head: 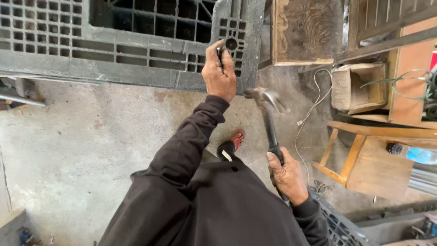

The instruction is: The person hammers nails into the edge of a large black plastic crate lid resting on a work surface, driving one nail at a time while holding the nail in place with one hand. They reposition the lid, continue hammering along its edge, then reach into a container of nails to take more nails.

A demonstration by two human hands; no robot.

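Dark sleeves of a black jacket (214,200) fill the lower middle of the view, soft and creased. Out of the right sleeve comes the right hand (287,177), clenched round the black handle of a claw hammer (269,119); the shaft slants up and to the left, and its steel head, blurred, hangs just below the edge of the pallet, apart from it. The left hand (218,73) is raised against the grey plastic pallet (114,48), fingers closed round a short dark metal tool, a punch or chisel (227,45), whose round end shows above the thumb and rests against the pallet's moulded grid of small square openings. The pallet stands on edge on a rough, stained concrete floor (91,150).

Below the left arm a red-and-black shoe (231,143) stands on the floor. A thin white cord (309,114) loops down the concrete at right. Beside it sits a small open wooden box (355,86), and lower a plain wooden stool (368,159) of pale boards. A clear plastic bottle (412,154) with a blue label lies at the right edge. A worn plywood panel (305,29) leans at the top.
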